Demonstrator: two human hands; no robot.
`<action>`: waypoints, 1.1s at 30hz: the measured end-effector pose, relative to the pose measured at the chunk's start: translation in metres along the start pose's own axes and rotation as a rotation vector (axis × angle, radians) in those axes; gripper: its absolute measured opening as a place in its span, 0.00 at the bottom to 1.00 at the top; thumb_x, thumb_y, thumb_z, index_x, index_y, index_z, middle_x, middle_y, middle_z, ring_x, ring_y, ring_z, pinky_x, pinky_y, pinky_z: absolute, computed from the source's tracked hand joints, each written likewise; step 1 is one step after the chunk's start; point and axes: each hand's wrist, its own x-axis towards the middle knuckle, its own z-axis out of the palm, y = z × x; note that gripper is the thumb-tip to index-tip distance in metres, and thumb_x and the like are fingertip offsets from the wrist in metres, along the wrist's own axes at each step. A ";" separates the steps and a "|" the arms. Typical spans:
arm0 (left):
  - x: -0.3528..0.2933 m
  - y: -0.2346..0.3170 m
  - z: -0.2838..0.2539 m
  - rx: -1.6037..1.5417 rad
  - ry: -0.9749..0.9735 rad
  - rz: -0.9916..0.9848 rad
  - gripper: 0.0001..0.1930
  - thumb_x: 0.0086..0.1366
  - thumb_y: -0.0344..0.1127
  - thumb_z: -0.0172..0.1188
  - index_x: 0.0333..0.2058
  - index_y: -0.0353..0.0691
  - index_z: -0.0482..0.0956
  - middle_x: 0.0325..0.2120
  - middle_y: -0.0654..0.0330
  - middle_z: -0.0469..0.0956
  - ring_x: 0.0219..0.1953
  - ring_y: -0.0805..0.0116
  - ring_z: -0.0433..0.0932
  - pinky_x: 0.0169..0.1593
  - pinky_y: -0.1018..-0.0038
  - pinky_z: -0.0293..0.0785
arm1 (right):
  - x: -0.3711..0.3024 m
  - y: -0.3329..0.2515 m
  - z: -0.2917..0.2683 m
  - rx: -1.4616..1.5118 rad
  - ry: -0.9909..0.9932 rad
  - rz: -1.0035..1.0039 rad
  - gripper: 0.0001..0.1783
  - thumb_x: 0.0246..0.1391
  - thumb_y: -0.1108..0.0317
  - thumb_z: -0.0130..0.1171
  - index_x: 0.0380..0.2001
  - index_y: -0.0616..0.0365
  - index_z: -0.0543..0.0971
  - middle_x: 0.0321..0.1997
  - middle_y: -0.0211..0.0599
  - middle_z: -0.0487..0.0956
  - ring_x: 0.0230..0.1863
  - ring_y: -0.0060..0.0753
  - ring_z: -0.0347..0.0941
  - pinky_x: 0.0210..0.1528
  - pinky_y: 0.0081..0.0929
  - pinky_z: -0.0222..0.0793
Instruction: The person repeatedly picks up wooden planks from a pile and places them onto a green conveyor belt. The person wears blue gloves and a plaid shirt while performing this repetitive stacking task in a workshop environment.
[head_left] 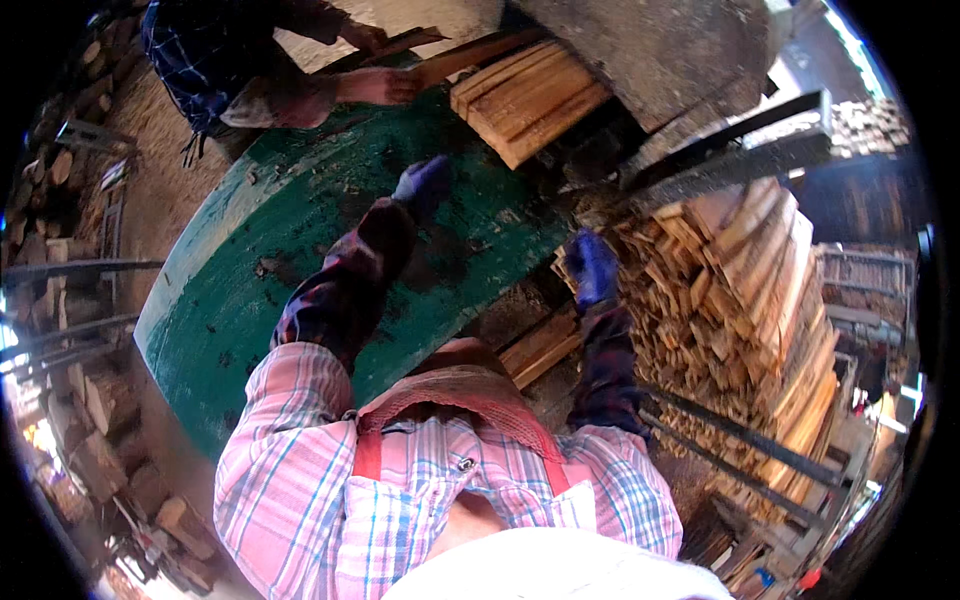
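My left hand (425, 185), in a blue-purple glove, is over the green tabletop (330, 290). It is blurred, so its fingers do not show clearly, and no held thing can be seen. At the table's right edge, my right hand (592, 265) in a blue glove has its fingers curled closed. What they hold, if anything, is hidden. Just right of that hand rises a tall stack of cut wood strips (690, 290). Beyond my left hand, a small pile of wooden boards (530, 100) rests at the table's far right side.
A co-worker's hand (385, 86) grips a wooden board (480, 58) across the table. A dark metal bar (740, 150) juts in above the wood stack. More boards (545, 345) lie low by my apron. Logs (110, 410) are piled at the left.
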 end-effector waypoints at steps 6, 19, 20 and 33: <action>0.098 0.044 -0.024 0.522 0.057 0.590 0.22 0.62 0.41 0.53 0.54 0.42 0.68 0.44 0.60 0.73 0.44 0.69 0.70 0.45 0.70 0.69 | 0.004 0.058 0.048 -0.098 0.000 0.098 0.21 0.53 0.59 0.57 0.49 0.54 0.70 0.34 0.28 0.73 0.34 0.23 0.68 0.36 0.27 0.68; 0.101 0.083 0.024 0.198 0.118 0.056 0.23 0.54 0.50 0.62 0.44 0.42 0.76 0.37 0.59 0.75 0.36 0.66 0.73 0.36 0.70 0.72 | 0.008 0.069 0.054 -0.261 0.053 0.011 0.23 0.52 0.58 0.58 0.51 0.52 0.69 0.38 0.24 0.71 0.37 0.19 0.66 0.39 0.22 0.67; 0.098 0.080 0.024 0.198 0.116 0.064 0.23 0.54 0.50 0.62 0.43 0.41 0.76 0.35 0.60 0.76 0.34 0.66 0.74 0.35 0.71 0.72 | 0.006 0.068 0.055 -0.290 0.068 0.015 0.23 0.52 0.58 0.58 0.51 0.52 0.69 0.38 0.24 0.71 0.38 0.19 0.67 0.39 0.22 0.67; 0.049 0.027 -0.098 1.316 0.114 0.947 0.25 0.53 0.42 0.64 0.48 0.39 0.71 0.35 0.57 0.77 0.34 0.66 0.76 0.36 0.71 0.74 | -0.120 0.106 0.020 -0.216 0.162 0.167 0.22 0.55 0.63 0.55 0.53 0.57 0.67 0.45 0.30 0.73 0.40 0.22 0.70 0.40 0.22 0.68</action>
